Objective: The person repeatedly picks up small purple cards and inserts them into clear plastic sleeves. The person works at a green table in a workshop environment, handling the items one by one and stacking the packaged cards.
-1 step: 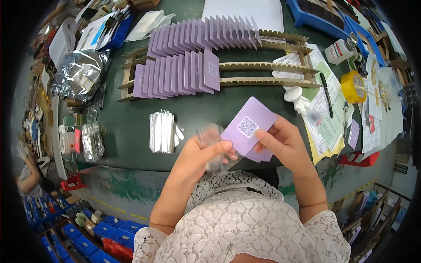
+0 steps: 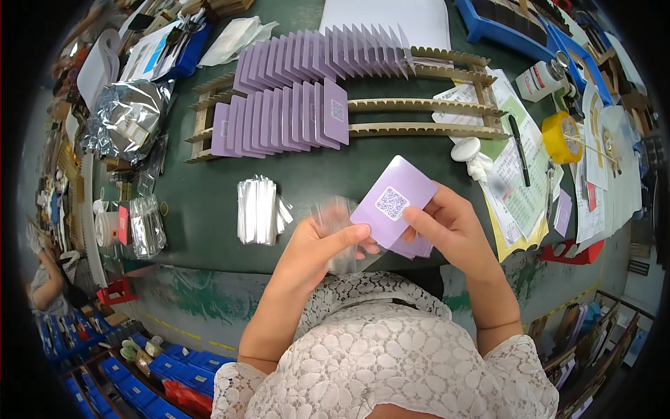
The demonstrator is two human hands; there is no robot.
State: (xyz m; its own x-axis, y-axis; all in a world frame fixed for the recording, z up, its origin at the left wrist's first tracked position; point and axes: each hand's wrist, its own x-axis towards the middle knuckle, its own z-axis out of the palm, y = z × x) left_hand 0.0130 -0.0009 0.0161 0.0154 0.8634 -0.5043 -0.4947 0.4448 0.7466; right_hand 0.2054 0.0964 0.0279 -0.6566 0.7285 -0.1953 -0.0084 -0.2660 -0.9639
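Barely shifted since the earlier frame: purple card (image 2: pixel 393 202), a trace farther left, with a brighter gleam at its top corner. Held between both hands, on the near side of the slotted rack (image 2: pixel 419 106), below its right half. Right hand (image 2: pixel 455 229): narrow grip, thumb pressed on the card's face beside the printed code, further loose cards (image 2: pixel 413 247) fanned underneath. Left hand (image 2: pixel 314 250): grip pinched too, thumb tip at the card's left corner, clear plastic sleeve (image 2: pixel 342 262) caught among the fingers. Step in hand, by the look of it: handling card and sleeve together; impossible to tell whether any part sits inside. Called for next, probably: a light hold by the edges and a steady right grip, so as not to spill the loose cards. In looks, flat and glossy, pale purple, rounded at the corners, tilted like a diamond, with a white-bordered square code at the middle. Standing on edge in two rows along the rack: similar racked cards (image 2: pixel 336 112). Nearer than the rack's left half, on the green surface (image 2: pixel 195 195): a bundle of shiny clear packets (image 2: pixel 256 209). Just beyond the rack's right end: black pen (image 2: pixel 520 150).
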